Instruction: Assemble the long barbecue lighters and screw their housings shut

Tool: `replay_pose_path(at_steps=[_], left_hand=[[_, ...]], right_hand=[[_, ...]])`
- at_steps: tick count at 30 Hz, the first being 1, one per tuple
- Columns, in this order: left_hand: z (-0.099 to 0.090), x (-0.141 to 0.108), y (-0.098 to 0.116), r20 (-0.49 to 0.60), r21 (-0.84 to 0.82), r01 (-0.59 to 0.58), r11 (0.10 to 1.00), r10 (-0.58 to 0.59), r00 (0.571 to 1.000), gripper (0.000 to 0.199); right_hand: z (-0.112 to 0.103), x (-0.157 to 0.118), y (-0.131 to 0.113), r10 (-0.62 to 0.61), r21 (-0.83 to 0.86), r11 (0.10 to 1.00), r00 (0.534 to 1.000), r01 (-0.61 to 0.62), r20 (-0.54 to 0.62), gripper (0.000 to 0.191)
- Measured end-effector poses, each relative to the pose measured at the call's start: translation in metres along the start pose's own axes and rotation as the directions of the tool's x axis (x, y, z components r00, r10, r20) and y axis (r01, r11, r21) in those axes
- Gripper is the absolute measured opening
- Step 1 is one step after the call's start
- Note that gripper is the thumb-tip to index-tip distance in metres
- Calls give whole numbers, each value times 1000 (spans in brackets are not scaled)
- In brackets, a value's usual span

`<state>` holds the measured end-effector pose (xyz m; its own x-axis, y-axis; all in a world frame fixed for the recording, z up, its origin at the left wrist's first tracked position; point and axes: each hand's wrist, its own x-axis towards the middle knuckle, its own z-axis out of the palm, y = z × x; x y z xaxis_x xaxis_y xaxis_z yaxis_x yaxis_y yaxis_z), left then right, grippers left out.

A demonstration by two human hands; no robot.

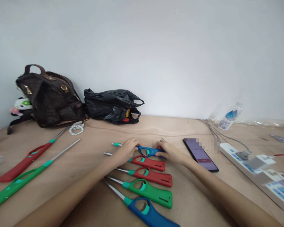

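My left hand (129,149) pinches the front end of a blue long-necked lighter (151,152), and most of its neck is hidden behind my fingers. At the other end, my right hand (168,151) grips the blue handle. A turquoise piece with a pale tip (116,144) shows left of my left hand; I cannot tell whether it belongs to this lighter. Nearer to me lie a red lighter (153,163), a second red lighter (159,178), a green lighter (156,195) and another blue lighter (153,216), in a row with handles to the right. My left forearm covers some metal necks.
On the left lie a longer red lighter (21,165) and a longer green lighter (23,184). A dark backpack (54,97), bead bracelet (76,128) and black plastic bag (109,105) sit behind. To the right are a phone (201,156), power strip (236,159) and tilted bottle (230,116).
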<state>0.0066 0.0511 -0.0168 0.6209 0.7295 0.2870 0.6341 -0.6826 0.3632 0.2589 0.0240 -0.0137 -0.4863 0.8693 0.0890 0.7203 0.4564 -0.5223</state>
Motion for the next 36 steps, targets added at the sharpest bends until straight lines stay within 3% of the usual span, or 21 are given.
replay_pose_path(at_steps=[7,14,22,29,36], left_hand=[[-8,3,3,-25,151,-67,986,71,997,31],[-14,2,5,-40,237,-115,965,128,991,39],[-24,2,15,-68,258,-187,948,211,975,42],[-29,-1,46,-58,392,-250,885,295,954,34],[-32,-3,58,-43,422,-267,867,313,949,27]], right_hand=[[-4,-4,-16,4,-23,1000,996,-6,-84,16],[-4,-4,-24,-8,-222,975,985,-30,-170,16],[-11,-7,-37,-28,-183,983,997,16,-66,17],[-7,-11,-59,38,-365,929,997,-63,-74,15],[-8,-11,-62,-3,-493,869,996,-42,-91,14]])
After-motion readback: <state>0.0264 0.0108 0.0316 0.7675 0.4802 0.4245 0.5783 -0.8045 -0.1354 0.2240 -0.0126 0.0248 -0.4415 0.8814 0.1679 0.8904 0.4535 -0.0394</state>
